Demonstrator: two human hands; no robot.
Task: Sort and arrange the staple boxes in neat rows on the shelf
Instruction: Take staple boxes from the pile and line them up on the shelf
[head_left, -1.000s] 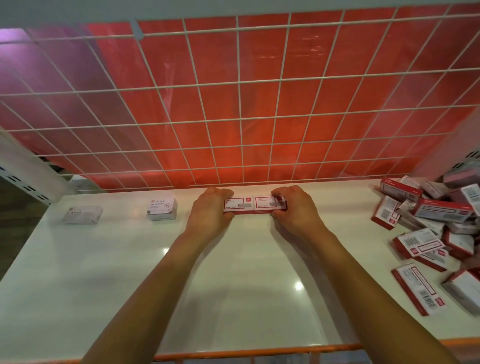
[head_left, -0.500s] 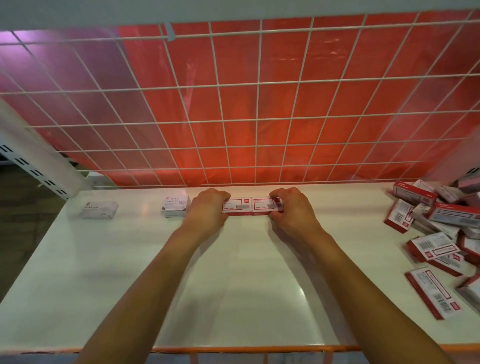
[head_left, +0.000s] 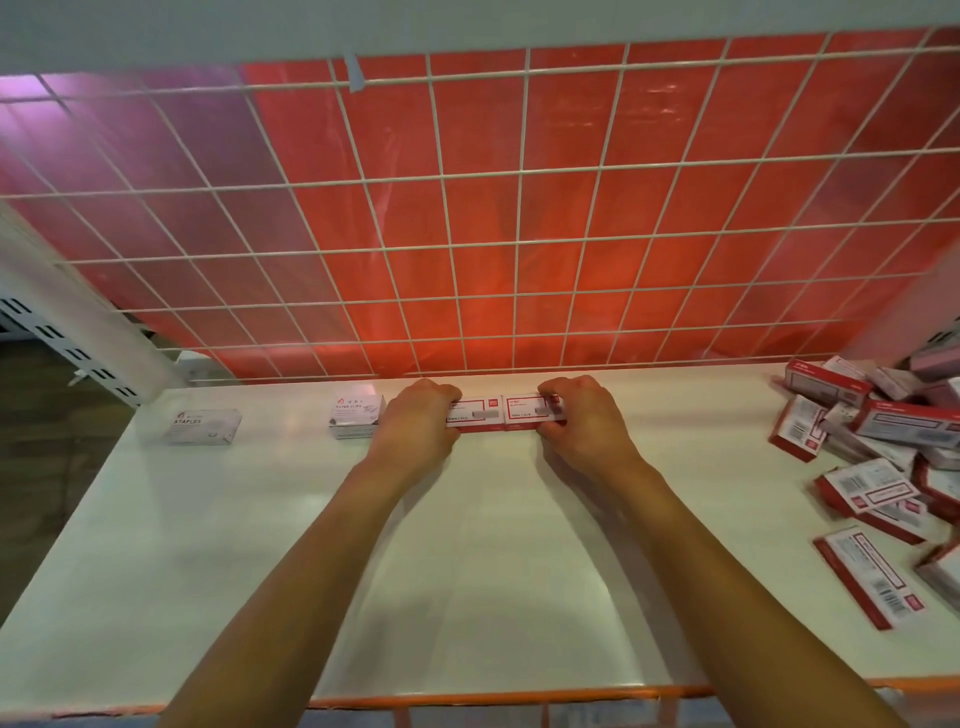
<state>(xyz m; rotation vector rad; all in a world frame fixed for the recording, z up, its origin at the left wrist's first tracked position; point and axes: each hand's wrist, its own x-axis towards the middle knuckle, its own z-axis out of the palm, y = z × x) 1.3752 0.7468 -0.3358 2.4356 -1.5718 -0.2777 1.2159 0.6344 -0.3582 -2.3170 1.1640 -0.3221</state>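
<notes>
Near the middle of the shelf's (head_left: 467, 561) back edge, the person is holding a left staple box (head_left: 475, 414) and a right staple box (head_left: 525, 412), both lying flat, end to end and touching. The left hand (head_left: 418, 423) is curling its fingers over the left box's outer end; the right hand (head_left: 584, 423) is clasping the right box's outer end likewise. A white staples box (head_left: 205, 426) is sitting toward the back left corner, with a paper-clip box (head_left: 356, 415) just beside the left hand. A loose heap of red boxes (head_left: 878, 467) is sprawling along the right edge. A wire grid (head_left: 467, 244) is standing behind the back edge.
</notes>
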